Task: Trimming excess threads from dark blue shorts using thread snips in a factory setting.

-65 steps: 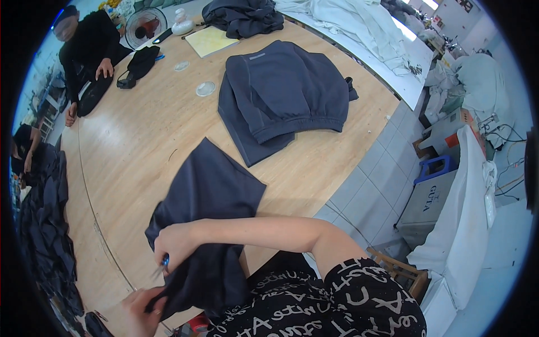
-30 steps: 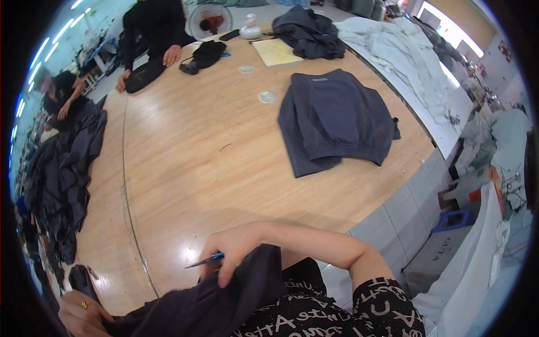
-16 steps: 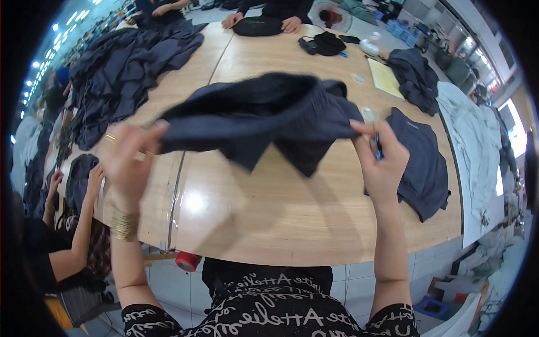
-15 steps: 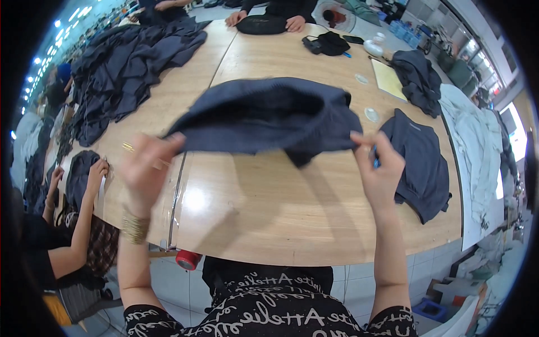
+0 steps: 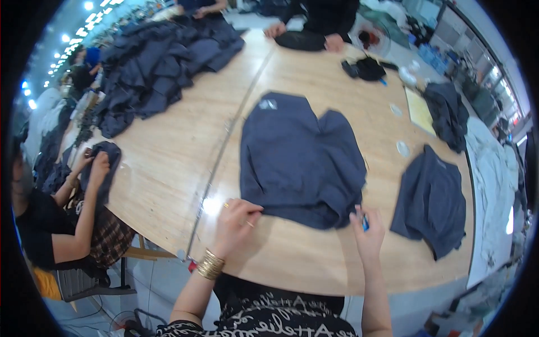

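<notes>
A dark navy garment (image 5: 300, 157) lies spread flat on the wooden table (image 5: 168, 168) in front of me. My left hand (image 5: 238, 216) pinches its near left hem. My right hand (image 5: 366, 224) grips the near right hem and also holds a small blue tool. Both hands rest at the table's near side.
A second navy garment (image 5: 431, 199) lies to the right. A big heap of navy garments (image 5: 157, 62) covers the far left. A person at the left (image 5: 84, 191) handles dark cloth. Another person's hands (image 5: 303, 36) work at the far end, near a yellow sheet (image 5: 420, 109).
The garment was held up in the air between my hands; now it lies spread flat on the table, with both hands still gripping its near hem.
</notes>
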{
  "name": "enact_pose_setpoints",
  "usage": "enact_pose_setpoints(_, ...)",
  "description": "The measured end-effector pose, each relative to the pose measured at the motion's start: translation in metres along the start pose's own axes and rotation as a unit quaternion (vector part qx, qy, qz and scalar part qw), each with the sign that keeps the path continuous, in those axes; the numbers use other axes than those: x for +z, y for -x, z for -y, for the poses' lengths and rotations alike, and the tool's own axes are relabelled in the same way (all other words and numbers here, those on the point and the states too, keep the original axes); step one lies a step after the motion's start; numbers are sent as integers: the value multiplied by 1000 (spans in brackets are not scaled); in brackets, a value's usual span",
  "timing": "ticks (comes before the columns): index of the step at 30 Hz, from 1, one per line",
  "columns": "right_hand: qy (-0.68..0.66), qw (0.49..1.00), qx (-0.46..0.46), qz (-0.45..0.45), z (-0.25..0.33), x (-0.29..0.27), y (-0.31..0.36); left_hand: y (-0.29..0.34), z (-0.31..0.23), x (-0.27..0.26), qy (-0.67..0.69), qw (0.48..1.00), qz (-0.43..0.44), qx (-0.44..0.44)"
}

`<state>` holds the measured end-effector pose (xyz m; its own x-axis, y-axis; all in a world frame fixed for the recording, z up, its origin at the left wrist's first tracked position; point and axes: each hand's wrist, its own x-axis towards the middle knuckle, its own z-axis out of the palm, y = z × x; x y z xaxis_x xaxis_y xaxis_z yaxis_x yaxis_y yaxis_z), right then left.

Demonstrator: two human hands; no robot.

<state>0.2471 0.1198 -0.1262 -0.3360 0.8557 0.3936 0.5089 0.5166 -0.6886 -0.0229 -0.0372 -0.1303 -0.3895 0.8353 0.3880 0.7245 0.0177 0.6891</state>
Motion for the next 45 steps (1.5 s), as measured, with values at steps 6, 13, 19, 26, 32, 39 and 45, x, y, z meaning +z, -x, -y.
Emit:
enact_pose_setpoints(6, 75, 993, 50, 76, 10, 35, 5, -16, 3, 28, -118, 990, 23, 78)
enact_pose_setpoints(13, 99, 988, 49, 104, -13, 23, -17, -38, 26, 37, -113, 984, 120, 60)
enact_pose_setpoints(19, 64, 993, -78, 66, 6, 25, -18, -33, 23, 29, -64, 992, 29, 101)
enact_pose_setpoints(26, 61, 992, -104, 36, -3, 32, 4, -10, 21, 40, -71, 995, -64, 41)
enact_pose_setpoints(32, 53, 988, -147, 15, -2, 35, 14, 3, 20, 36, -62, 992, -109, 20)
enact_pose_setpoints(39, 49, 987, -150, 22, 6, 30, 17, 9, 19, 19, -83, 992, -97, 25)
enact_pose_setpoints(45, 72, 982, -160, 77, 0, 30, 23, 22, 17, 12, -114, 993, 5, 9)
